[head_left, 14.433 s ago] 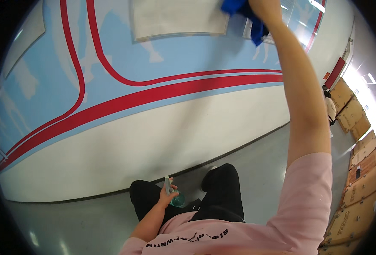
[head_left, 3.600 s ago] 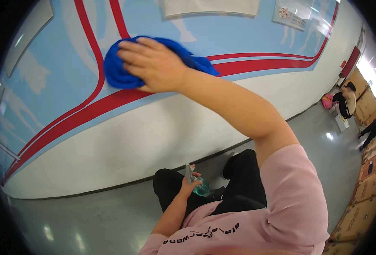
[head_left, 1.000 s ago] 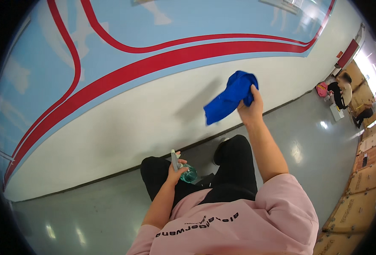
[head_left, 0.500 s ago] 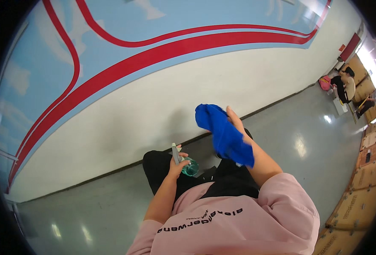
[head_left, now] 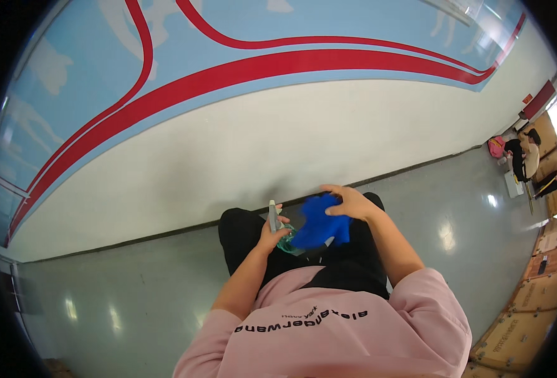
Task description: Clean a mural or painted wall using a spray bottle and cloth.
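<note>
The person stands close to a wall [head_left: 278, 145], looking down over a pink shirt [head_left: 329, 327] and black trousers [head_left: 348, 271] to a glossy grey floor [head_left: 121, 277].

The left hand [head_left: 272, 232] is at waist height in front of the trousers, its grip clenched around a small spray bottle [head_left: 273, 217]. The bottle stands nearly upright, its pale nozzle end rising above the fingers and its greenish lower part showing just below the hand.

The right hand [head_left: 351, 203] is just beside the left, a little higher and nearer the wall. Its grip is grasping a blue cloth [head_left: 319, 225], fingers spread over the top of it. The cloth hangs bunched below the palm, in front of the trousers, with its left edge touching or nearly touching the bottle; which of the two I cannot tell.

The wall is white along its lower part, with a broad red band [head_left: 304, 63] and thinner red lines curving across a light blue field above.

Far off at the right edge of the floor another person [head_left: 523, 154] crouches beside a pink bag [head_left: 496, 146], and brown cardboard boxes [head_left: 543, 277] are stacked along that side.
</note>
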`<state>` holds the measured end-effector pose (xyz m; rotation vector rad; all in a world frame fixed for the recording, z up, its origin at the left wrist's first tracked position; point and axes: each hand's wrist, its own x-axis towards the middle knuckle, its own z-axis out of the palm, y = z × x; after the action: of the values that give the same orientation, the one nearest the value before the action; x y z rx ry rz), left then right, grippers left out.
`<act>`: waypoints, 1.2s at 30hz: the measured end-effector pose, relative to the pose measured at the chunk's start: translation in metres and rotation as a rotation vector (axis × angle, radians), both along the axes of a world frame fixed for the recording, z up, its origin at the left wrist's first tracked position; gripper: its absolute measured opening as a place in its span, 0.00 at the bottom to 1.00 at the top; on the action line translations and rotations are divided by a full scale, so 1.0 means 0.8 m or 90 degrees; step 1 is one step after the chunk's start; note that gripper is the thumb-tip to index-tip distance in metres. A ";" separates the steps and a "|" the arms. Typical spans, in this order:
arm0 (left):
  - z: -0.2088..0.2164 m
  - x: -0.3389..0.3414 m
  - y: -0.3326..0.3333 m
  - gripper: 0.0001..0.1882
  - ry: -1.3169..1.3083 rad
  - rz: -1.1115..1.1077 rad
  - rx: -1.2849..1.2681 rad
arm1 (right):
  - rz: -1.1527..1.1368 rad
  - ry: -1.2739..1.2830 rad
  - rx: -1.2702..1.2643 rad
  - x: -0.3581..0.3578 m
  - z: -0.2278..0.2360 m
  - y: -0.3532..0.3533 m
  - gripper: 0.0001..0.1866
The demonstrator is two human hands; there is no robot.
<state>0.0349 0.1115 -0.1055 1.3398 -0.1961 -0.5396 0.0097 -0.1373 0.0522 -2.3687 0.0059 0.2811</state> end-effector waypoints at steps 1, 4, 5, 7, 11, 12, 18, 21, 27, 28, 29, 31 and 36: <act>0.002 -0.001 0.000 0.41 0.008 0.001 0.008 | 0.024 0.075 0.241 -0.004 0.009 0.004 0.36; -0.001 -0.002 0.000 0.41 0.019 0.011 -0.002 | 0.035 0.126 0.510 -0.004 0.015 0.013 0.41; -0.004 -0.002 0.000 0.40 0.009 0.013 0.001 | -0.042 0.056 0.585 -0.004 0.016 0.017 0.40; -0.005 -0.001 0.000 0.40 -0.001 0.016 0.004 | -0.187 -0.093 0.643 0.002 0.029 0.028 0.34; -0.004 0.000 0.002 0.40 0.021 -0.004 0.000 | -0.273 -0.307 0.546 0.024 0.105 0.030 0.23; -0.005 0.000 0.003 0.40 0.016 -0.011 0.000 | -0.263 -0.408 0.519 0.031 0.125 0.029 0.20; -0.001 0.001 0.000 0.40 0.025 -0.025 -0.015 | 0.000 -0.950 0.202 0.114 0.238 0.015 0.20; -0.009 0.002 0.007 0.41 0.003 -0.018 -0.013 | -0.007 -0.979 -0.196 0.143 0.286 0.035 0.25; 0.000 -0.002 0.004 0.41 -0.018 -0.038 -0.007 | -0.127 -1.095 -0.440 0.204 0.257 0.050 0.31; -0.001 -0.001 0.005 0.41 -0.018 -0.036 -0.007 | -0.125 -1.095 -0.438 0.208 0.248 0.056 0.31; -0.002 -0.001 0.006 0.41 -0.005 -0.039 -0.015 | -0.142 -1.081 -0.421 0.209 0.238 0.061 0.29; -0.002 0.000 0.006 0.41 0.004 -0.049 -0.025 | -0.112 -1.028 -0.402 0.208 0.213 0.060 0.31; 0.005 0.001 0.003 0.41 -0.001 -0.055 -0.037 | 0.081 -0.954 -0.542 0.196 0.178 0.058 0.25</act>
<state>0.0354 0.1141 -0.1015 1.2788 -0.2698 -0.6018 0.1669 -0.0910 0.1943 -2.7401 -0.8550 -1.7527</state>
